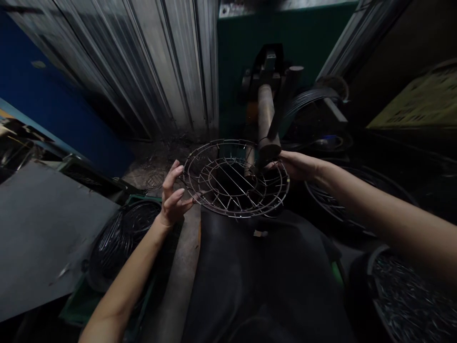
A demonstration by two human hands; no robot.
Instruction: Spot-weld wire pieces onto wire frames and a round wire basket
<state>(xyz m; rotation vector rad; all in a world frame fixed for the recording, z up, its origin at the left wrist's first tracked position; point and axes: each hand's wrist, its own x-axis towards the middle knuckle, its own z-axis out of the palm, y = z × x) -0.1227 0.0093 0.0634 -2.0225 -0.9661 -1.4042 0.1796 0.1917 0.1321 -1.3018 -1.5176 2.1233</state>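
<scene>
Left hand (173,195) and right hand (294,165) seemingly clamped on opposite rims of round wire guard (235,178).

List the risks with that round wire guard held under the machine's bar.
1. The right hand grips the wire guard right beside the metal bar; fingers might get pinched there.
2. The left hand holds the rim only by its fingertips, so the guard may slip or tilt.
</scene>
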